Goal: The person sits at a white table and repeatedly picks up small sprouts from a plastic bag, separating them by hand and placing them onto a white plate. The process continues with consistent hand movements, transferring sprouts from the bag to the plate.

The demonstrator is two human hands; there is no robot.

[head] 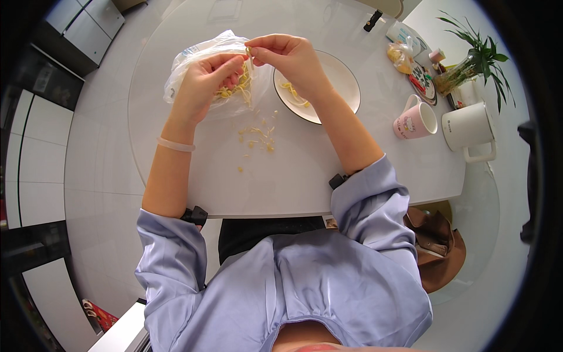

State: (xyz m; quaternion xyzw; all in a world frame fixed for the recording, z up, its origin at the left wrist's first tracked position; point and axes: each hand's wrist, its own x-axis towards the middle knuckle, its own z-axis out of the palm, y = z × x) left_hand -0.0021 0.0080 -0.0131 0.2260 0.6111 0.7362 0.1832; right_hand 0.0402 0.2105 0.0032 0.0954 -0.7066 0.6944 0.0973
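Note:
A single bean sprout (pixel 250 59) hangs from the pinched thumb and forefinger of my right hand (pixel 292 61). My left hand (pixel 204 83) is right beside it, thumb and forefinger tips together near the sprout; whether they grip part of it is hidden. Beneath my left hand lies an open clear plastic bag (pixel 180 72) with a heap of bean sprouts (pixel 239 90). A white plate with a dark rim (pixel 343 81) sits under my right wrist and carries a few sprouts (pixel 294 94). Small sprout scraps (pixel 261 136) are scattered on the table nearer to me.
On the right of the white table (pixel 299 176) stand a pink mug (pixel 411 123), a white kettle-like vessel (pixel 467 125) and a plant in a glass vase (pixel 457 77). A small black object (pixel 373 20) lies at the back. A brown bag (pixel 440 255) rests beyond the table's front right edge.

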